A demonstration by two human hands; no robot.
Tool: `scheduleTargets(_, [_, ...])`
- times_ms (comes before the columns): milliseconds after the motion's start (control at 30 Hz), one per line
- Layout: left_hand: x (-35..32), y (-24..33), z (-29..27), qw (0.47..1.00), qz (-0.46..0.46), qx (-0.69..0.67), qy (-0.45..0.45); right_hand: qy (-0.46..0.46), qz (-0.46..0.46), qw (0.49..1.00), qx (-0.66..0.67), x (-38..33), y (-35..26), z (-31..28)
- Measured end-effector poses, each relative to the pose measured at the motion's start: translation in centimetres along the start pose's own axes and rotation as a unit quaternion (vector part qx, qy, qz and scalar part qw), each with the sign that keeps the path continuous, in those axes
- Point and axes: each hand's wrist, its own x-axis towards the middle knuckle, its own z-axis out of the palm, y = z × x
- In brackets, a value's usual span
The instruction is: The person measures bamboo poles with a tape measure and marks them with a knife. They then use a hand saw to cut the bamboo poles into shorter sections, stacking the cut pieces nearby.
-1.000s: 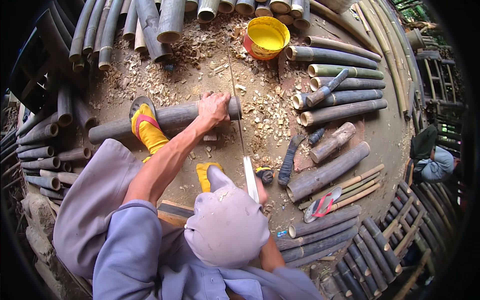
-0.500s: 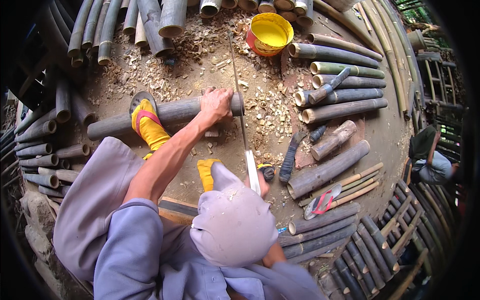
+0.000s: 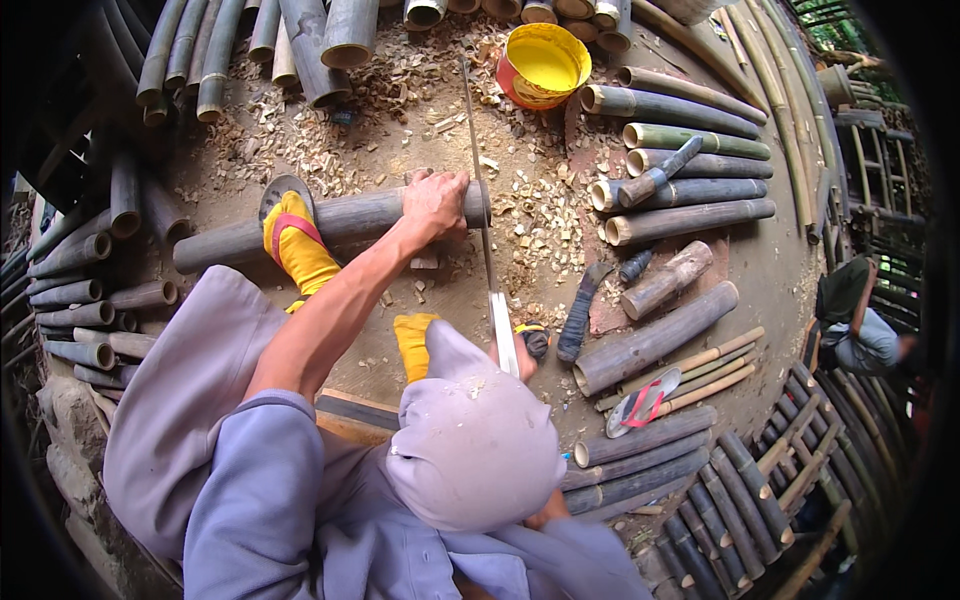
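Note:
A dark bamboo tube (image 3: 362,217) lies crosswise on the ground. My left hand (image 3: 434,204) is closed over it near its right end, pressing from above. My left foot, in a yellow sock (image 3: 303,255) and a flip-flop (image 3: 272,192), rests on the same tube. Just right of my left hand, a long saw blade (image 3: 474,140) crosses the tube's end. My right hand (image 3: 523,362) grips the saw's white handle (image 3: 503,325) low down; my raised knee (image 3: 475,450) hides most of its fingers.
Cut bamboo tubes (image 3: 700,165) lie at right, more (image 3: 75,315) at left and along the back. A yellow bucket (image 3: 544,65) stands at the far side. A knife (image 3: 660,172), a dark-wrapped tool (image 3: 580,315) and a loose flip-flop (image 3: 643,400) lie at right. Wood chips litter the ground.
The saw has slid slightly away from me along its cut. My knee has shifted a little to the right. My left hand and the bamboo tube stay in place.

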Motion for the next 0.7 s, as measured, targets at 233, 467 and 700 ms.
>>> scheduleTargets(233, [0.0, -0.7, -1.3, 0.999, -0.03, 0.012, -0.035, -0.033, 0.064, 0.997, -0.031, -5.1, -4.8, -5.1])
scheduleTargets(467, [-0.1, -0.9, 0.4, 1.0, -0.007, 0.004, -0.003, -0.054, 0.078, 0.996, -0.002, -5.1, 2.2, -2.0])
scheduleTargets(700, [0.1, -0.9, -0.7, 1.0, -0.005, 0.018, -0.02, -0.022, 0.026, 0.999, 0.014, -4.7, -3.0, -3.5])
